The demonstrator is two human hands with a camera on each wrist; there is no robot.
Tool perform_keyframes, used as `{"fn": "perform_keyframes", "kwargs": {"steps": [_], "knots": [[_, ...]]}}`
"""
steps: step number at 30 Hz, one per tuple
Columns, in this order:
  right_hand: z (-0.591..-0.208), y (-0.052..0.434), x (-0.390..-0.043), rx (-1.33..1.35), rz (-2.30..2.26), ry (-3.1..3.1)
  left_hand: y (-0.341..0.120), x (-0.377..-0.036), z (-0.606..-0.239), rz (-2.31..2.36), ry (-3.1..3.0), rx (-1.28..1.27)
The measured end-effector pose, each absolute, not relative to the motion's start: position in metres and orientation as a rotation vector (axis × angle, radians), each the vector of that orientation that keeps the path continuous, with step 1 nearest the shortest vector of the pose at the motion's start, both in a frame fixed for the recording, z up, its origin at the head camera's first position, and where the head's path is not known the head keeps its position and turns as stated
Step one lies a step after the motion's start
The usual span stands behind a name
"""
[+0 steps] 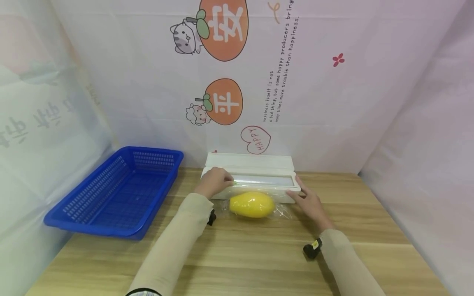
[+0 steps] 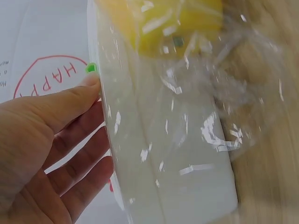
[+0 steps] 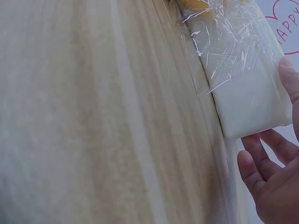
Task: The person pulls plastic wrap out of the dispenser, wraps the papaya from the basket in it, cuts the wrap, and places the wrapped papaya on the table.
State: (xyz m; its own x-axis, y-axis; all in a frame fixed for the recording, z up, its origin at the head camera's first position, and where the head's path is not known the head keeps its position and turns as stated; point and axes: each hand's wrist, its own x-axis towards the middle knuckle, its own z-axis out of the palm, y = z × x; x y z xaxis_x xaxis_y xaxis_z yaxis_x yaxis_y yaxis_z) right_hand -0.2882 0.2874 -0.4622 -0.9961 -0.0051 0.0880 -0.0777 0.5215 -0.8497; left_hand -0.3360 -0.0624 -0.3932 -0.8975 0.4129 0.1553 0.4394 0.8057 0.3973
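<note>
A long white cling film box [image 1: 222, 194] lies against the back wall with its lid [image 1: 249, 161] raised. Clear cling film [image 2: 196, 93] runs down over its front and wraps round a yellow papaya-like fruit [image 1: 253, 204] lying before it. My left hand [image 1: 214, 182] is at the left part of the box. Its thumb and fingertips pinch a small green slide cutter [image 2: 91, 68] on the upper edge. At the right end, my right hand [image 1: 309, 202] holds the box, thumb on the upper edge and fingers [image 3: 252, 172] round the end.
A blue plastic basket [image 1: 157, 195] stands to the left on the wooden table [image 1: 252, 255]. Printed white sheets [image 1: 322, 102] hang behind and on both sides. Each wrist carries a small black camera [image 1: 312, 249].
</note>
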Motion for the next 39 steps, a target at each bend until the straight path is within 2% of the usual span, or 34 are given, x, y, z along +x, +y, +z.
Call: {"fn": "perform_keyframes", "kwargs": {"steps": [19, 31, 39], "knots": [[-0.467, 0.290, -0.290, 0.072, 1.526, -2.667, -0.088, -0.335, -0.390, -0.621, -2.973, -0.648], [-0.467, 0.290, -0.292, 0.080, 1.520, -2.650, -0.093, -0.330, -0.388, -0.536, -2.986, -0.511], [-0.468, 0.292, -0.292, 0.071, 1.522, -2.659, -0.103, -0.333, -0.394, -0.604, -2.947, -0.558]]}}
